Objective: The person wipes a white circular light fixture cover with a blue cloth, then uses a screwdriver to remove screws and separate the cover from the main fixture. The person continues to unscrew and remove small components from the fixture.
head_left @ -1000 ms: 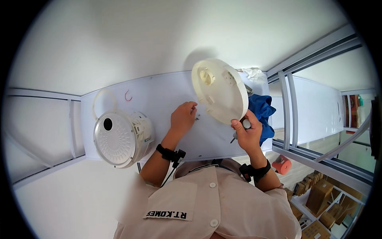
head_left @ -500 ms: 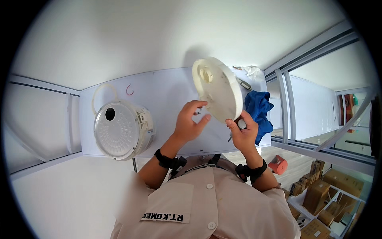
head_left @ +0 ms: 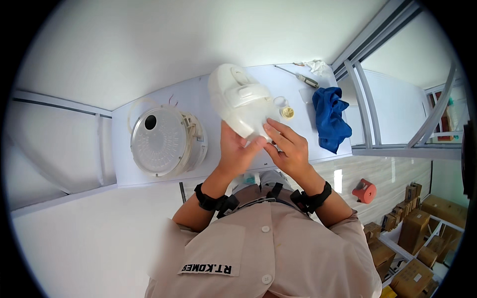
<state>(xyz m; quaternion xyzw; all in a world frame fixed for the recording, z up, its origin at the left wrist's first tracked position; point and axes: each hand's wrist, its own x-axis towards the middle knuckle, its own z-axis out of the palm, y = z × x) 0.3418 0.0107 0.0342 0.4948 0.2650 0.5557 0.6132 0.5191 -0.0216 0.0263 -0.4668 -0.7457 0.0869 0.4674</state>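
A glossy white plastic appliance lid [head_left: 248,107], with a raised handle-like part on its outer face, is held tilted above the table. My left hand [head_left: 233,149] grips its near left edge, thumb in front and fingers hidden behind. Against the lid's near right end, my right hand [head_left: 289,149] closes with its fingertips on the white plastic. To the left stands a round white appliance body [head_left: 164,141], which looks like a rice cooker, its perforated metal disc with a dark round hole facing up.
Right of the lid lie a small yellowish round part [head_left: 287,112], a clear ring [head_left: 280,102], a screwdriver [head_left: 308,81] and a blue cloth [head_left: 330,121]. Red wires [head_left: 172,101] stick out behind the appliance. Metal frame rails [head_left: 365,104] edge the right side. Cardboard boxes [head_left: 415,231] stand beyond.
The lid has turned from its hollow inner side to its smooth outer face and shifted left. My left hand, earlier open beside it, now grips it. My right hand has changed its hold.
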